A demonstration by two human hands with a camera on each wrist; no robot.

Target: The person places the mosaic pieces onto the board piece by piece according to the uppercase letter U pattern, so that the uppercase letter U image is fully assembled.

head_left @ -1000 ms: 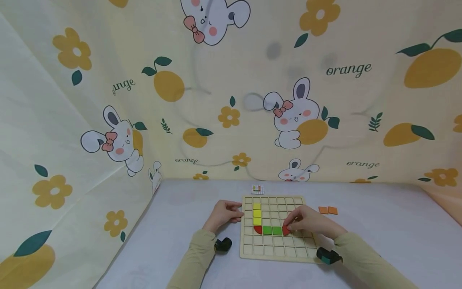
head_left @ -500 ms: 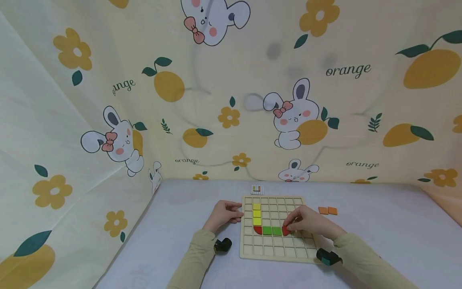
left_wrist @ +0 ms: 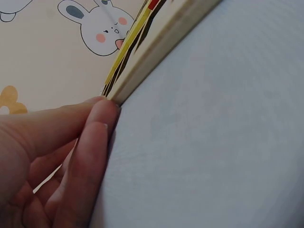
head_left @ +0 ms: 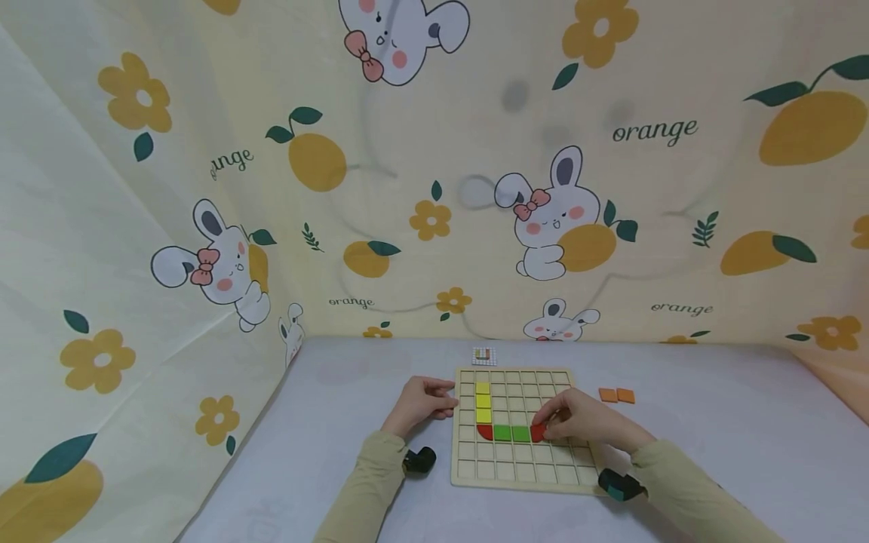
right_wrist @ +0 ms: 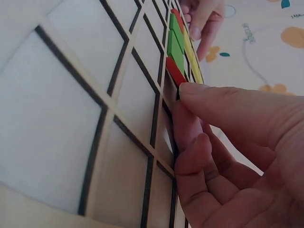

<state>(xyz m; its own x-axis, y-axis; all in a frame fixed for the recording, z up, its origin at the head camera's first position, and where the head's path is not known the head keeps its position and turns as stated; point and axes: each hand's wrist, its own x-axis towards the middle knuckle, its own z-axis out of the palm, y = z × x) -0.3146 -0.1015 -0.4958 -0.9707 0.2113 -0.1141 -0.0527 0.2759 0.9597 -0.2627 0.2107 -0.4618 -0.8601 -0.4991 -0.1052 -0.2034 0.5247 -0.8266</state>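
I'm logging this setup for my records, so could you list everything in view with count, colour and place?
Table: 1, whitish, across the lower head view
Board: 1, pale wood-coloured with a grid, on the table
Green tiles: 2, green, side by side on the board
Red tiles: 2, red, at either end of the green pair
Yellow tiles: 3, yellow, column beyond the left red tile
Orange tiles: 2, orange, right of the board
Card: 1, white with coloured pattern, beyond the board
Printed backdrop: sheet count unclear, cream, behind and left
Wrist cameras: 2, mostly black, one per wrist
Sleeves: 2, beige, both arms
Left hand: 1, bare, at the board's left edge
Right hand: 1, bare, at the right red tile
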